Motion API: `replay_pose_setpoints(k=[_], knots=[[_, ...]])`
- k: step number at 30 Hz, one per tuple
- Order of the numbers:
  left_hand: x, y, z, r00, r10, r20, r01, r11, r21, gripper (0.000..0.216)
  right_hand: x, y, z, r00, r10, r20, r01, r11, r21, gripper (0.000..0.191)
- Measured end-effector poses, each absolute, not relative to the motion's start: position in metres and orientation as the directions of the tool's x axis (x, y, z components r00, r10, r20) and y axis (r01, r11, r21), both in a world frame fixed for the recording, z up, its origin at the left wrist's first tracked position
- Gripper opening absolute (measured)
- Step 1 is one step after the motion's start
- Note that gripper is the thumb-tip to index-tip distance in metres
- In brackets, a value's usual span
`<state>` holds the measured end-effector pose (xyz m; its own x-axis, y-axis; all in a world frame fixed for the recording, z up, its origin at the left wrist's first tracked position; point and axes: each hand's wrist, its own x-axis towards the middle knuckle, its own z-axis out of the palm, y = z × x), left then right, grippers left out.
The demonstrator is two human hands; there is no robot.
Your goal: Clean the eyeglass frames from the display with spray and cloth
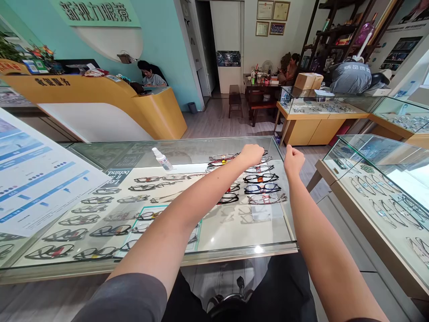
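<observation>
My left hand point(253, 155) is closed, knuckles up, over the far right part of the glass display case point(214, 255). Its fingertips are hidden beneath it. A dark eyeglass frame point(266, 153) shows just beyond its knuckles; whether the hand grips it I cannot tell. Just past the case's right edge is my right hand point(294, 161), fingers curled and thumb on top, and what it may hold is hidden. Nearer to me lies a column of eyeglasses, among them a blue pair point(262, 188) and a clear pair point(267, 198). My left forearm covers part of a second column.
A white spray bottle point(162, 159) stands at the case's far side. On the left is a printed sheet point(40, 174). Another display case point(375, 179) flanks me on the right. Two people sit farther back, one behind the yellow counter point(164, 112).
</observation>
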<state>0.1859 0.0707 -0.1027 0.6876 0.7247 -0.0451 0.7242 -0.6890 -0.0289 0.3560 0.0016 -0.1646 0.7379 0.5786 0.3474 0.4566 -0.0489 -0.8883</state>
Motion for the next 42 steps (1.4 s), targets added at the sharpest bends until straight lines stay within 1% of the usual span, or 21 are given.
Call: replay_pose_setpoints(k=[4,8,9,10,12,15,17,19,20,21,23,25,26,28,31,37,39,42], knots=[[0.183,0.069,-0.101,0.698,0.717,-0.001,0.716,-0.697,0.029,0.027,0.356,0.001,-0.165,0.738,0.576,0.353,0.460,-0.047,-0.886,0.049],[0.170,0.061,-0.085,0.696,0.711,0.099,0.703,-0.703,0.106,0.027,0.355,0.000,-0.164,0.735,0.573,0.363,0.470,-0.044,-0.882,0.049],[0.164,0.058,-0.079,0.688,0.713,0.138,0.697,-0.701,0.149,0.026,0.354,-0.001,-0.163,0.736,0.570,0.365,0.472,-0.044,-0.881,0.049],[0.157,0.055,-0.074,0.672,0.717,0.183,0.686,-0.696,0.212,0.026,0.354,-0.002,-0.163,0.737,0.567,0.367,0.473,-0.045,-0.880,0.049],[0.138,0.048,-0.064,0.613,0.740,0.278,0.625,-0.669,0.402,0.023,0.354,-0.004,-0.161,0.744,0.557,0.369,0.473,-0.050,-0.880,0.048],[0.096,0.031,-0.063,0.491,0.797,0.351,0.437,-0.574,0.693,0.021,0.352,-0.007,-0.155,0.749,0.544,0.379,0.473,-0.039,-0.880,0.049],[0.063,0.019,-0.072,0.420,0.834,0.358,0.279,-0.494,0.824,0.022,0.345,-0.010,-0.147,0.736,0.547,0.398,0.483,-0.013,-0.875,0.050],[0.032,0.006,-0.086,0.343,0.873,0.347,0.140,-0.413,0.900,0.024,0.329,-0.015,-0.134,0.702,0.567,0.431,0.496,0.046,-0.867,0.050],[0.018,0.001,-0.094,0.305,0.890,0.338,0.084,-0.379,0.922,0.026,0.317,-0.017,-0.127,0.675,0.585,0.449,0.498,0.089,-0.863,0.050],[0.006,-0.003,-0.101,0.259,0.911,0.320,0.034,-0.340,0.940,0.029,0.301,-0.020,-0.120,0.632,0.613,0.474,0.480,0.171,-0.860,0.050],[-0.011,-0.008,-0.111,0.194,0.940,0.280,-0.046,-0.276,0.960,0.035,0.264,-0.027,-0.106,0.529,0.676,0.512,0.391,0.342,-0.855,0.049],[-0.021,-0.010,-0.115,0.163,0.953,0.255,-0.113,-0.238,0.965,0.041,0.224,-0.033,-0.098,0.393,0.762,0.515,0.329,0.406,-0.853,0.050],[-0.023,-0.009,-0.115,0.157,0.955,0.251,-0.136,-0.231,0.963,0.043,0.207,-0.035,-0.096,0.318,0.804,0.503,0.315,0.411,-0.855,0.050],[-0.026,-0.007,-0.115,0.157,0.954,0.257,-0.162,-0.232,0.959,0.045,0.181,-0.036,-0.098,0.229,0.865,0.446,0.239,0.394,-0.887,0.053],[-0.026,-0.006,-0.118,0.183,0.948,0.260,-0.158,-0.233,0.960,0.044,0.166,-0.033,-0.112,0.151,0.917,0.369,0.166,0.345,-0.924,0.054],[-0.020,-0.016,-0.126,0.223,0.950,0.218,-0.102,-0.200,0.975,0.042,0.176,-0.031,-0.132,0.042,0.955,0.292,0.165,0.282,-0.945,0.045],[-0.018,-0.019,-0.126,0.230,0.953,0.198,-0.117,-0.175,0.978,0.045,0.177,-0.034,-0.130,0.014,0.961,0.276,0.121,0.272,-0.954,0.041],[-0.016,-0.022,-0.124,0.229,0.956,0.182,-0.154,-0.149,0.977,0.047,0.175,-0.040,-0.124,0.002,0.971,0.238,0.001,0.238,-0.971,0.033]])
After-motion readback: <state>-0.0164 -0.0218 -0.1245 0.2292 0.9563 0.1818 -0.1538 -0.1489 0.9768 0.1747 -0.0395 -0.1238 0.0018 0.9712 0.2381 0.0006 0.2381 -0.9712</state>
